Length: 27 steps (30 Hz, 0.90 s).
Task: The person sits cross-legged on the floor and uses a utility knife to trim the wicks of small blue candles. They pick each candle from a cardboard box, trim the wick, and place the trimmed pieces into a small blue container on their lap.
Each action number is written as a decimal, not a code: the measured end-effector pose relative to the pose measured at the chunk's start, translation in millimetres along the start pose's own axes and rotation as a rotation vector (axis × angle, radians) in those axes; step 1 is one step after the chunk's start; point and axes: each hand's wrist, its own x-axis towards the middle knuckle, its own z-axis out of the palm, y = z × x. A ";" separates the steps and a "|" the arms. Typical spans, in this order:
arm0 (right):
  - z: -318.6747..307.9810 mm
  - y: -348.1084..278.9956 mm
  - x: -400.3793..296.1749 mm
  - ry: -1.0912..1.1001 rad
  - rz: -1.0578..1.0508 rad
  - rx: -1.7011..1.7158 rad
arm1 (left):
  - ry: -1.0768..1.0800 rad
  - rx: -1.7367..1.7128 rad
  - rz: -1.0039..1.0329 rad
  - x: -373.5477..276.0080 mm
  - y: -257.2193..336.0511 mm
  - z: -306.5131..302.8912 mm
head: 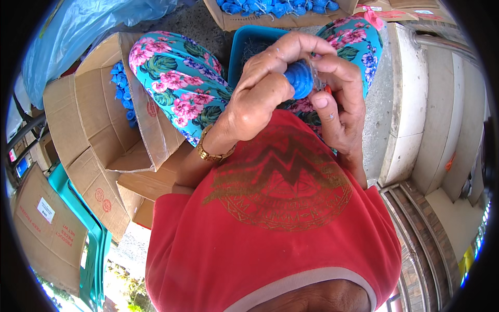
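Note:
Above the lap, my left hand grips a ribbed blue plastic piece between thumb and fingers. My right hand touches the far side of that piece, its thumb and fingers pinched around something small and red, partly hidden, with clear film or thread beside it. What the red thing is cannot be told. Beneath the hands, between the knees, stands a blue plastic bin with fine thread-like scraps inside. An open cardboard box ahead holds many similar blue pieces with loose strings.
At the left, an open cardboard box contains more blue pieces. Behind it are a blue plastic sheet and a green plastic chair. Pale steps and metal rails lie to the right.

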 end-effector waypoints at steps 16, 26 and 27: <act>-3.4 -6.9 -1.1 -0.014 0.226 0.222 | 0.006 -0.009 -0.086 1.3 4.2 -2.8; -3.5 -4.0 -9.0 0.007 0.375 0.135 | 0.325 -0.671 -0.134 4.6 -17.7 -3.1; -1.3 -4.7 -9.0 -0.005 0.370 0.130 | 0.273 -0.668 -0.140 3.3 -20.0 -3.3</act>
